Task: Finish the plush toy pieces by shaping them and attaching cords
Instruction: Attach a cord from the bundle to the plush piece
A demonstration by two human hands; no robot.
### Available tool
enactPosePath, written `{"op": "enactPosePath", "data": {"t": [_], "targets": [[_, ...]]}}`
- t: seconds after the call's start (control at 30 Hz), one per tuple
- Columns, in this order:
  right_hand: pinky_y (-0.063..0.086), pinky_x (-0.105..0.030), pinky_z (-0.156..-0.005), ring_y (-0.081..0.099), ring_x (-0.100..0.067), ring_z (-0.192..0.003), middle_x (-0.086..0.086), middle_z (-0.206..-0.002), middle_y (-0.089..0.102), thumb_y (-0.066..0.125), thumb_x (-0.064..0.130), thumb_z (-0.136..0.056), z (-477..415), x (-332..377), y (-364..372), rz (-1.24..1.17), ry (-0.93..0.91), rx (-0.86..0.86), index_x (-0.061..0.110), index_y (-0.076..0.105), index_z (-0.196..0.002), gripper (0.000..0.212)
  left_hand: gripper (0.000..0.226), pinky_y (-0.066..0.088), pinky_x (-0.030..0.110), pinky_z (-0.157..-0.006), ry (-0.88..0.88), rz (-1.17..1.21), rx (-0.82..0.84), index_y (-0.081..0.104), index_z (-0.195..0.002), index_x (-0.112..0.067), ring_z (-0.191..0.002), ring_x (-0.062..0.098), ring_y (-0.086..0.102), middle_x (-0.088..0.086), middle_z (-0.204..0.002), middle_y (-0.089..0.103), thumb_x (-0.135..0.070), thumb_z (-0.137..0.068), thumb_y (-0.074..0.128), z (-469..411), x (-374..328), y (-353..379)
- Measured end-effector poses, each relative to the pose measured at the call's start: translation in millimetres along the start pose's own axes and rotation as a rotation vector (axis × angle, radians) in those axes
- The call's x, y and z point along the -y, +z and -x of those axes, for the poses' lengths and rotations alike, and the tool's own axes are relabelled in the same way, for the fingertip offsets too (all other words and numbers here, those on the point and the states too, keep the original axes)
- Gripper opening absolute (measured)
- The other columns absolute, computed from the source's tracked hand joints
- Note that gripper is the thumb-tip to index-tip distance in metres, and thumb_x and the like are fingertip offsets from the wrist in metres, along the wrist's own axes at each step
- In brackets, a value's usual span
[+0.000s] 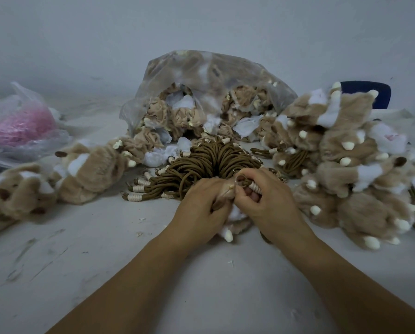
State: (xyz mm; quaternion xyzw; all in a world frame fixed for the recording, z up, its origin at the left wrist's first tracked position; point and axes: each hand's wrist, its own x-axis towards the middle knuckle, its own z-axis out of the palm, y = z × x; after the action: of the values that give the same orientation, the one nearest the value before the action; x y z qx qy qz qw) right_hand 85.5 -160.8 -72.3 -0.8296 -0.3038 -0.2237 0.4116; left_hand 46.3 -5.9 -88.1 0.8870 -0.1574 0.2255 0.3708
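Tan-and-white furry plush piece (230, 226) is held between both hands, low over the pale scuffed surface (129, 261), just in front of a heap of brown looped cords (208, 160). The left hand (201, 206) has its fingers (217, 201) curled round the plush. The right hand (269, 203) pinches a brown cord with a cream-wound end (253, 187) against it.

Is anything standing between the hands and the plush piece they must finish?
Nothing visible does. The left hand grips the plush piece directly, and the right hand pinches a cord against its top.
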Motion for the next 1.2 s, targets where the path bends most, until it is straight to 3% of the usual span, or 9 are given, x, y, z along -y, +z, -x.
{"op": "enactPosePath", "data": {"t": [0.2, 0.3, 0.4, 0.5, 0.63, 0.87, 1.03, 1.2], "targets": [[0.033, -0.002, -0.068, 0.047, -0.003, -0.080, 0.004, -0.088, 0.055, 0.065, 0.013, -0.084, 0.2, -0.5, 0.9, 0.036, -0.013, -0.005, 0.014, 0.065, -0.098, 0.014, 0.022, 0.044, 0.031, -0.090, -0.081, 0.120, -0.015, 0.066, -0.101, -0.029, -0.102, 0.009, 0.054, -0.008, -0.098, 0.064, -0.023, -0.091, 0.048, 2.4, -0.5, 1.2], [0.033, -0.002, -0.068, 0.047, 0.002, -0.079, 0.010, -0.087, 0.051, 0.066, 0.014, -0.086, 0.5, -0.5, 1.0, 0.055, -0.022, 0.000, 0.013, 0.066, -0.105, 0.020, 0.033, 0.050, 0.022, -0.089, -0.184, 0.385, -0.045, 0.067, -0.116, -0.031, -0.109, 0.006, 0.062, -0.011, -0.110, 0.069, -0.013, -0.097, 0.046, 3.1, -2.7, -0.7], [0.033, 0.000, -0.067, 0.046, 0.014, -0.077, 0.019, -0.082, 0.042, 0.066, 0.016, -0.088, 1.5, 0.4, 1.4, 0.072, -0.044, 0.015, 0.013, 0.065, -0.113, 0.025, 0.045, 0.054, 0.017, -0.075, -0.312, 0.590, -0.111, 0.071, -0.106, -0.030, -0.096, 0.003, 0.068, -0.013, -0.101, 0.072, 0.001, -0.096, 0.041, 1.5, -5.5, -2.5], [0.032, 0.000, -0.068, 0.040, 0.005, -0.075, 0.011, -0.089, 0.044, 0.063, 0.020, -0.091, 1.8, 0.1, 2.4, 0.119, -0.064, 0.038, 0.012, 0.063, -0.121, 0.031, 0.029, 0.051, 0.013, -0.070, -0.355, 0.554, -0.160, 0.070, -0.086, -0.030, -0.083, -0.002, 0.065, -0.015, -0.087, 0.070, -0.012, -0.091, 0.047, -0.6, -8.1, -3.7], [0.029, 0.003, -0.071, 0.034, 0.007, -0.079, 0.007, -0.094, 0.043, 0.061, 0.019, -0.092, 2.0, -1.6, 1.9, 0.122, -0.081, 0.055, 0.009, 0.061, -0.124, 0.034, 0.011, 0.045, 0.005, -0.067, -0.321, 0.544, -0.138, 0.068, -0.086, -0.026, -0.080, -0.008, 0.061, -0.020, -0.083, 0.067, -0.031, -0.089, 0.059, -0.4, -8.2, -1.9], [0.039, -0.019, -0.074, 0.045, -0.001, -0.088, 0.006, -0.101, 0.052, 0.060, 0.019, -0.093, 1.7, -3.0, 5.9, 0.057, -0.074, 0.081, 0.016, 0.057, -0.130, 0.037, 0.011, 0.050, 0.012, -0.064, -0.370, 0.637, -0.172, 0.072, -0.085, -0.024, -0.076, 0.000, 0.067, -0.012, -0.079, 0.071, -0.019, -0.093, 0.066, -1.1, -6.7, -2.9], [0.031, 0.001, -0.079, 0.041, 0.008, -0.092, 0.012, -0.101, 0.051, 0.062, 0.012, -0.087, 2.3, -3.3, 6.6, 0.020, -0.115, 0.081, 0.012, 0.061, -0.113, 0.025, 0.012, 0.050, 0.013, -0.064, -0.394, 0.648, -0.148, 0.072, -0.085, -0.022, -0.077, 0.003, 0.068, -0.007, -0.080, 0.072, -0.018, -0.094, 0.064, -0.5, -6.4, -4.0], [0.034, -0.016, -0.070, 0.047, -0.005, -0.085, 0.002, -0.093, 0.058, 0.061, 0.013, -0.089, 0.6, -4.9, 3.8, 0.119, -0.154, 0.136, 0.012, 0.063, -0.103, 0.014, 0.007, 0.054, 0.018, -0.068, -0.428, 0.655, -0.134, 0.071, -0.089, -0.020, -0.080, 0.010, 0.069, -0.002, -0.083, 0.073, -0.019, -0.093, 0.066, -0.9, -4.4, -3.3]]}}
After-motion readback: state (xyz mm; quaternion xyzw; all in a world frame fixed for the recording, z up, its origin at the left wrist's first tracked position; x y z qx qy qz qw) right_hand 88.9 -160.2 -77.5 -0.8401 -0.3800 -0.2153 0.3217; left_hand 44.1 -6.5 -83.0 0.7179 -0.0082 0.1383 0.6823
